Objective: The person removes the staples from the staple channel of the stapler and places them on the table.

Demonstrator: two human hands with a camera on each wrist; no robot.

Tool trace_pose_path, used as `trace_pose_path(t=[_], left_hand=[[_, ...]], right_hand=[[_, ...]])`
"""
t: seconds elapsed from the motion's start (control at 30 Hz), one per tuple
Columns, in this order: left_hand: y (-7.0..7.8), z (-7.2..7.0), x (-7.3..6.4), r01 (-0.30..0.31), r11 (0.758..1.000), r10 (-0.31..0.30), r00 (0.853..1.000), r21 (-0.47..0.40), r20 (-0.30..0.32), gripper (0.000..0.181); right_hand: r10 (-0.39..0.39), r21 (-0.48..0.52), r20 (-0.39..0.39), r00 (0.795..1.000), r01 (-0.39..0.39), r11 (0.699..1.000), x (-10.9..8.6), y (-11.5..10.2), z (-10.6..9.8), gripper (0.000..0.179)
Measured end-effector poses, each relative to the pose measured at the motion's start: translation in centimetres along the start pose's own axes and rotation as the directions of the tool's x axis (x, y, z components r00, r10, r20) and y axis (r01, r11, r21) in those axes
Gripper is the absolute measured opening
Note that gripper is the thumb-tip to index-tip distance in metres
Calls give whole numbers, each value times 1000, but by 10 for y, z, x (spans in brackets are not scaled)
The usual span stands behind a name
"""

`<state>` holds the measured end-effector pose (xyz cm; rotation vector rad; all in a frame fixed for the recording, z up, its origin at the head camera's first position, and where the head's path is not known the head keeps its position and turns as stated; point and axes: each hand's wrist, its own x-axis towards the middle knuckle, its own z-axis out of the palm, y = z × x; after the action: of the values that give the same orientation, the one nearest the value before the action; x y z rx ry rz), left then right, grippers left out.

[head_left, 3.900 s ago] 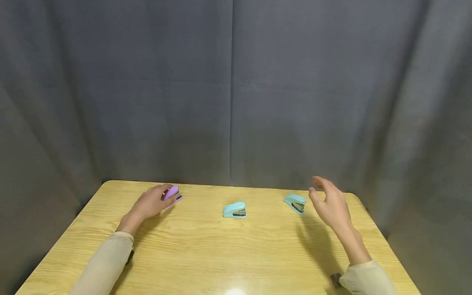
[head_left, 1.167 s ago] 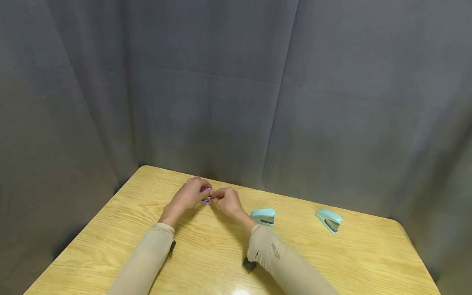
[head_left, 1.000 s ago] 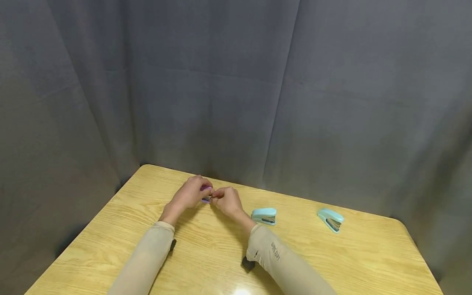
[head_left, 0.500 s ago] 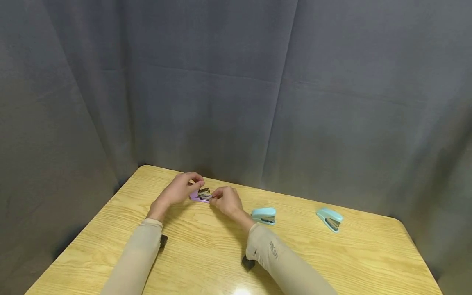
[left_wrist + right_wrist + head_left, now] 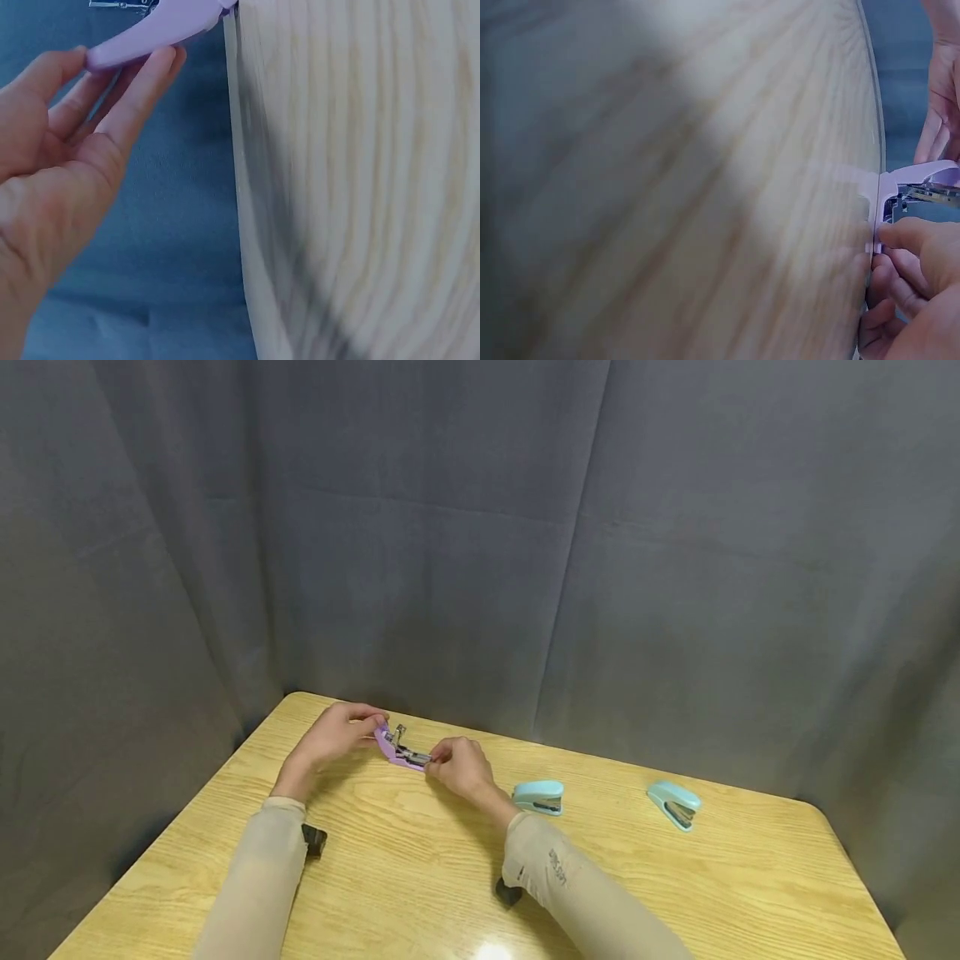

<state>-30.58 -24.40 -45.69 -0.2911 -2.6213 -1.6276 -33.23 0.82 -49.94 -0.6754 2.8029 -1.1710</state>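
A purple stapler (image 5: pixel 386 743) lies opened wide near the table's far left part, its metal staple channel and inner metal parts exposed. My left hand (image 5: pixel 339 732) pinches the end of its raised top cover between thumb and fingers; the left wrist view shows the purple cover (image 5: pixel 169 28) held at its tip by the hand (image 5: pixel 71 165). At the front end of the base, my right hand (image 5: pixel 462 768) pinches the stapler between thumb and fingers. In the right wrist view that right hand (image 5: pixel 915 277) grips the purple base low, with the cover swung far back.
Two light-blue staplers stand on the wooden table (image 5: pixel 420 860): one stapler (image 5: pixel 538 797) just right of my right forearm, the other stapler (image 5: pixel 674 804) farther right. A grey curtain (image 5: pixel 420 568) hangs behind the table's far edge.
Both hands came together at the purple stapler. Over the last half second, my left hand swung its top cover up and back to the left, while my right hand stayed at the base.
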Motion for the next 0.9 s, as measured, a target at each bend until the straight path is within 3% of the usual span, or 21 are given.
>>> trace_pose_path(t=[0.17,0.3,0.5,0.63,0.77,0.9], left_hand=[[-8,-4,2,59,998,-59,998,22,-15,32],[-11,-5,5,106,992,-106,994,-64,9,34],[-14,-8,0,151,975,-151,988,-164,14,35],[-17,-11,-4,163,973,-163,987,-164,9,35],[-19,-12,-4,151,976,-155,988,-159,-12,35],[-20,-10,-1,144,974,-146,989,-176,-2,35]], right_hand=[[-2,-47,1,1000,2,999,-2,1,-5,8],[-31,-62,20,999,32,998,-2,4,-10,10],[-81,-114,162,983,100,988,6,-1,-16,13],[-165,-214,287,943,231,949,21,-15,-29,20],[-269,-307,358,894,384,871,39,-28,-39,21],[-306,-361,437,846,476,802,50,-32,-39,15]])
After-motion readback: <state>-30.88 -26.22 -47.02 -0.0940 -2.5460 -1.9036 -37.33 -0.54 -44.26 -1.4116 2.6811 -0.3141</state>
